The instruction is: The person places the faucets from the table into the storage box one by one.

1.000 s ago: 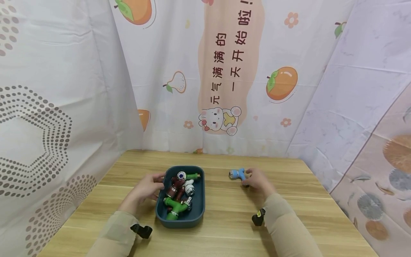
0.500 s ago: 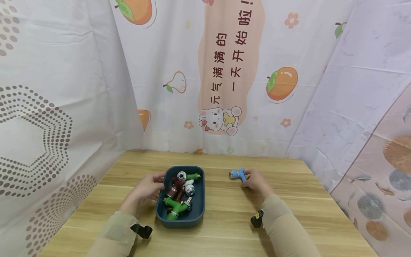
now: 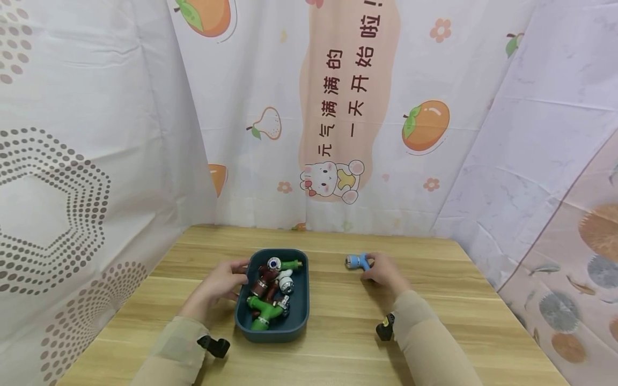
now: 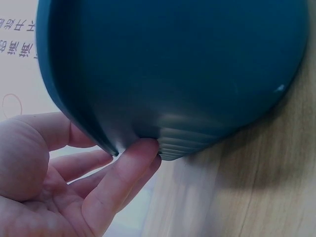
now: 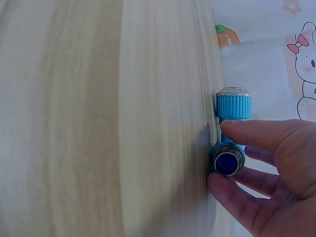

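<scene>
On the table's left half stands a dark teal bin (image 3: 298, 316). My left hand (image 3: 224, 280) holds its left wall, the thumb over the rim and other fingers against the outside in the left wrist view. A blue Y-shaped angle valve (image 3: 355, 261) with a ribbed knob and metal end lies to the right of the bin. My right hand (image 5: 276, 173) pinches it by the body, thumb on one side and fingers on the other. Its threaded opening faces the camera in the right wrist view; the hand hides part of the body.
Inside the bin lie several similar valves: a green one (image 3: 263, 311), a dark red one (image 3: 259, 288) and a white one (image 3: 287, 284) among them. Printed curtains (image 3: 260, 177) hang behind the wooden table (image 3: 338, 343) and at both sides.
My right hand has shifted slightly left and its fingers have come together on the blue valve. The left hand and the bin keep their places.
</scene>
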The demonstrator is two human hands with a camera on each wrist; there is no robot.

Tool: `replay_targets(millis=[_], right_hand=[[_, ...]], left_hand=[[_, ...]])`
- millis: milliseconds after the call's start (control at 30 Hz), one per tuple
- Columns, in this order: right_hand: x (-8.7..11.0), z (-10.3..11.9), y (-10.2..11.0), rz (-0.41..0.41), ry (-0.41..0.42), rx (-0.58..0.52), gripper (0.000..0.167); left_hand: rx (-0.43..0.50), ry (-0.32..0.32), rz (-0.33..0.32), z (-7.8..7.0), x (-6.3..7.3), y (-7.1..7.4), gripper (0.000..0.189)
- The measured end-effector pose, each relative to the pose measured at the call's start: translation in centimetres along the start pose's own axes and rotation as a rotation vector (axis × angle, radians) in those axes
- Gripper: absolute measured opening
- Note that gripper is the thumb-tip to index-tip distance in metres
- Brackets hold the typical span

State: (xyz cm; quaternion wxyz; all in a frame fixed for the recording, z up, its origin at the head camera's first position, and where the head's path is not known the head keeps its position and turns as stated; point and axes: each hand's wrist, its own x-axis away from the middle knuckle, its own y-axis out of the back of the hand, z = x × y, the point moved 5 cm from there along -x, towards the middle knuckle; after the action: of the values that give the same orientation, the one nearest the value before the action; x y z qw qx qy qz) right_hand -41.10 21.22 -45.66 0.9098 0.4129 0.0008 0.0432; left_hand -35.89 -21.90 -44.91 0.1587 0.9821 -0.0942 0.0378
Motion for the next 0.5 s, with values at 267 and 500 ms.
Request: replay_targets(millis=[267,500], right_hand=[[-0.31,0.05,-0.13,-0.001,0.012,-0.012,0.068],[-0.47,0.12,-0.08,0.0,0.013,0.033,0.065]], left_hand=[[-0.013,-0.002,-0.005,0.04,-0.02,0.06,0.057],[-0.016,0.002,-0.009,-0.03,0.01,0.11,0.057]])
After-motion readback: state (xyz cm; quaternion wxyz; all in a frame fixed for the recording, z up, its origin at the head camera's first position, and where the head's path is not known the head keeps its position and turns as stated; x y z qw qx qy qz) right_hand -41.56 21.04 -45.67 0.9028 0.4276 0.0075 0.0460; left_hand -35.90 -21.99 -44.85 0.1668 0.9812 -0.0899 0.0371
